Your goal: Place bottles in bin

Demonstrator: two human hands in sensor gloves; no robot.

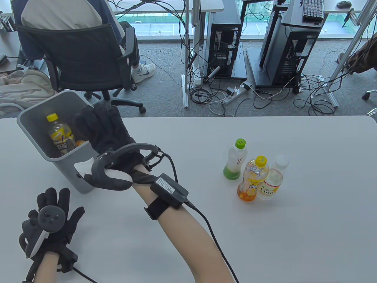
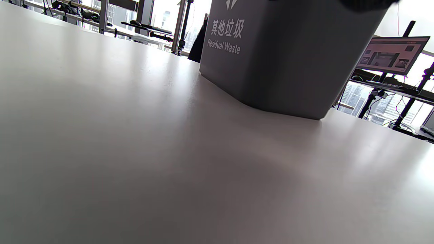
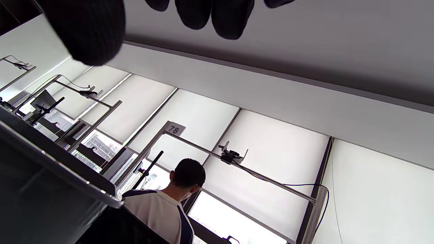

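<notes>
A grey bin (image 1: 69, 166) stands at the table's left; the left wrist view shows its wall (image 2: 288, 61) marked "Residual Waste". Inside it lies a yellow-capped bottle (image 1: 60, 135), with something orange (image 1: 80, 143) beside it. My right hand (image 1: 95, 119) hovers over the bin's near right rim. In the right wrist view its fingers (image 3: 210, 13) are spread and hold nothing. My left hand (image 1: 54, 206) rests flat on the table in front of the bin, fingers spread. Three bottles stand at centre right: green-capped (image 1: 236, 160), yellow-capped orange (image 1: 253, 179) and white-capped clear (image 1: 272, 179).
The white table (image 1: 294, 235) ends just behind the bin and the bottles. Beyond it are an office chair (image 1: 82, 59) with a seated person, computer towers and floor cables. A cable runs along my right forearm (image 1: 206, 224).
</notes>
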